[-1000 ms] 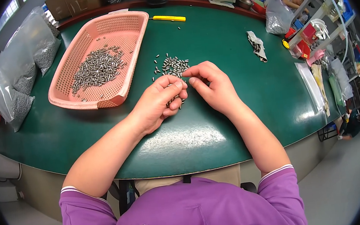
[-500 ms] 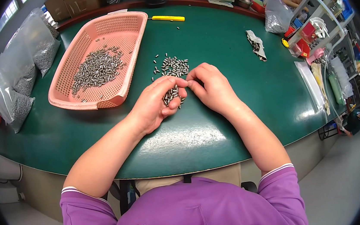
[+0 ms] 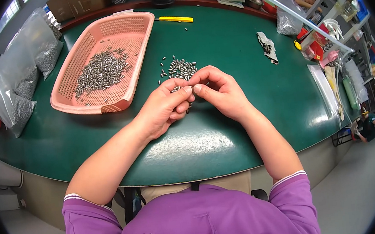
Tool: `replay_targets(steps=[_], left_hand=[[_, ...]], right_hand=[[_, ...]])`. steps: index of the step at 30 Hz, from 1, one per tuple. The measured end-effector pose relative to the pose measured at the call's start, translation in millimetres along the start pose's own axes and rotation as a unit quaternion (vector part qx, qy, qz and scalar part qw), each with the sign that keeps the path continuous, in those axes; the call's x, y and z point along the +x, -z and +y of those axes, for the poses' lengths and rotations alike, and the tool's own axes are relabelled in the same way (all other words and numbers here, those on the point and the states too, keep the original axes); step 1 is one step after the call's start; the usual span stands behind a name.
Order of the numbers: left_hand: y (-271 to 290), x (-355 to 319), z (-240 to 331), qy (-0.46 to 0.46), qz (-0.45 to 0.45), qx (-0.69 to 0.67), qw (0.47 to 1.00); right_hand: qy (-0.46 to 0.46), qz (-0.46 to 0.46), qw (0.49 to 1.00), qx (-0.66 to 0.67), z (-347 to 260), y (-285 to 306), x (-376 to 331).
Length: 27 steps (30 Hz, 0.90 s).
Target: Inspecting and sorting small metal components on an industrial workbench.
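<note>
My left hand is closed, its thumb and forefinger pinched together and the other fingers curled. The fingers of my right hand are pinched too, and the tips of both hands meet. A tiny metal piece seems to sit between the tips, mostly covered by them. Just beyond the hands lies a pile of small silver metal pins, rounded and short, with a few strays at its left. More pins show under and beside my left fingers; whether some rest in that palm I cannot tell.
A pink perforated basket with many pins stands left of my hands on the green table. Clear bags of metal parts line the left edge. A yellow cutter lies far back; a torn wrapper lies right, near a cluttered rack.
My left thumb has come down over the gap where pins showed, toward the right fingertips. My right hand has shifted slightly, its fingers still pinched. Pile and basket look unchanged.
</note>
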<state>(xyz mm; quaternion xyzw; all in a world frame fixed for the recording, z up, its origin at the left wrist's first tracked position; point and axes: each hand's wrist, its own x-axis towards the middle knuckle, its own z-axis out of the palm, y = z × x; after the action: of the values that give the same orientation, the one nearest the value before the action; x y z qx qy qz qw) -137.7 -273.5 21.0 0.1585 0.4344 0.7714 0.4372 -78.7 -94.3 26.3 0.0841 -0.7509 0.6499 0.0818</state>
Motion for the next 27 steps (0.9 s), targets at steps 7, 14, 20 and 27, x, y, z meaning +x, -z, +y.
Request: replay_targets(steps=[7, 14, 20, 27], left_hand=[[-2, -2, 4, -0.001, 0.007, -0.009, 1.0], [1, 0, 4, -0.016, 0.036, -0.033, 0.999], [4, 1, 3, -0.017, 0.063, -0.052, 0.996], [3, 2, 3, -0.017, 0.065, -0.054, 0.996]], right_hand=[[0.035, 0.078, 0.961, -0.264, 6, 4, 3], [0.098, 0.044, 0.895, -0.433, 14, 7, 2], [0.115, 0.043, 0.883, -0.453, 8, 4, 0], [0.104, 0.055, 0.9, -0.419, 12, 5, 2]])
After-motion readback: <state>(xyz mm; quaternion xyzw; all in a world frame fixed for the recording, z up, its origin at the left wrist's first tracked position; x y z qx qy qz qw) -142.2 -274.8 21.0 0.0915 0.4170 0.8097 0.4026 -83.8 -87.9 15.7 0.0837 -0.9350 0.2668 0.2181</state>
